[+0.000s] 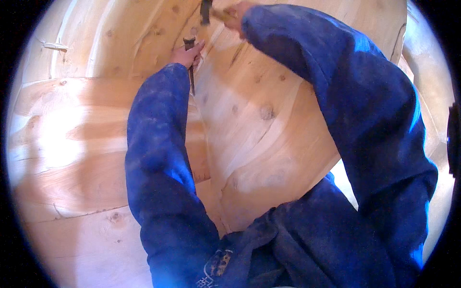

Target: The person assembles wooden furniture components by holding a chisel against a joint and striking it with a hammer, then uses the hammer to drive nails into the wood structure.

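Observation:
My left hand [188,55], near the top middle of the head view, is wrapped round a chisel [192,81]. The dark top of its handle sticks up above my fist, and its narrow blade points down along a seam between wooden boards. Just to the upper right, my right hand [234,19] grips the wooden handle of a hammer [205,12]. The hammer's dark head hangs a little above the chisel's top, apart from it. The upper end of the head is cut off by the picture's edge.
A broad slanted wooden panel [266,139] with knots fills the middle. Wide pale boards [86,177] lie on the left, with a bright patch of light. A small splinter-like piece [55,46] is at the upper left. A dark object [452,139] stands at the right rim.

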